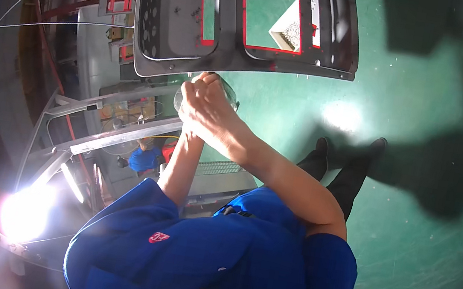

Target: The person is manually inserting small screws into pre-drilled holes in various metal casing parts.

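Note:
Both hands meet just below the lower edge of a dark grey moulded panel [228, 53] with red-edged openings. My right hand [210, 110] is closed, its bent fingers lying across my left hand [191, 128]. Around the fingers shows a clear, rounded, see-through thing [230, 93], perhaps plastic; its kind cannot be made out. The right hand's fingers seem curled round its near side. Most of the left hand is hidden behind the right, with only the wrist and base showing. The fingertips come close to the panel's edge; whether they touch it is unclear.
Thin wires [62, 27] run to the panel's left side. A metal frame [117, 140] stands at left, with a bright lamp [26, 215] lower down. Another person in blue [144, 158] is beyond the frame. A white box [288, 29] shows through an opening above the green floor [406, 263].

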A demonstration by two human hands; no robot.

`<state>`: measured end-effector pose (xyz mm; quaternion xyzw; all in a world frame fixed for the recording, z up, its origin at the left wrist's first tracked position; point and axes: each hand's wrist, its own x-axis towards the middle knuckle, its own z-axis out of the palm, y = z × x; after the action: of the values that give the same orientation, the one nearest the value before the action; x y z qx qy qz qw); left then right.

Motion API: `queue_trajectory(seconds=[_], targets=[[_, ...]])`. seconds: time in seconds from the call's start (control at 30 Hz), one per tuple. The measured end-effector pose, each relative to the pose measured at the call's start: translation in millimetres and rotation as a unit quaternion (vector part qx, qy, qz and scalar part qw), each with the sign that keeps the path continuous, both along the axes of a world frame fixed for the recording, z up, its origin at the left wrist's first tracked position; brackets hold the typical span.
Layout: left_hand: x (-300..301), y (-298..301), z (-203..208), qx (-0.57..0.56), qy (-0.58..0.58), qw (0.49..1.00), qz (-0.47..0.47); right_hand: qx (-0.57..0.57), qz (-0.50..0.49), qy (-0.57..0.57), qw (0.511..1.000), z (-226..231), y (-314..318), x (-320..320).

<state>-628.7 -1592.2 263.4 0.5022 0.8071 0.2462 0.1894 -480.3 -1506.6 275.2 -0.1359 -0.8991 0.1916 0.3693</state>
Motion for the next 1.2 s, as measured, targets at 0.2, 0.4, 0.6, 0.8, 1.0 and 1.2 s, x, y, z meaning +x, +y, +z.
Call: queue_trajectory(seconds=[0.2, 0.4, 0.6, 0.8, 1.0, 1.2], targets=[[13.5, 14.2, 15.3, -0.091, 0.296, 0.951, 0.011, 0.047, 0.006, -0.018, 0.999, 4.0, -6.6, -21.2], [28.8, 21.1, 19.0, 0.244, -0.325, 0.911, 0.074, -0.133, 0.076, 0.180, 0.972, 2.1, 10.2, -14.5], [9.3, 25.9, 27.7, 0.224, -0.862, 0.384, 0.244, -0.431, -0.116, 0.356, 0.821, -36.6, 69.7, -6.4], [-5.8, 25.3, 21.4, 0.224, -0.855, 0.397, 0.246, -0.379, -0.118, 0.250, 0.883, -43.7, 87.6, -29.9], [-4.2, 30.0, 25.2, 0.218, -0.854, 0.399, 0.251, -0.287, -0.135, 0.209, 0.925, -45.9, 86.7, -48.1], [-8.1, 27.7, 24.1, 0.208, -0.855, 0.416, 0.230, -0.263, -0.143, 0.188, 0.936, -31.5, 89.0, -42.1]])
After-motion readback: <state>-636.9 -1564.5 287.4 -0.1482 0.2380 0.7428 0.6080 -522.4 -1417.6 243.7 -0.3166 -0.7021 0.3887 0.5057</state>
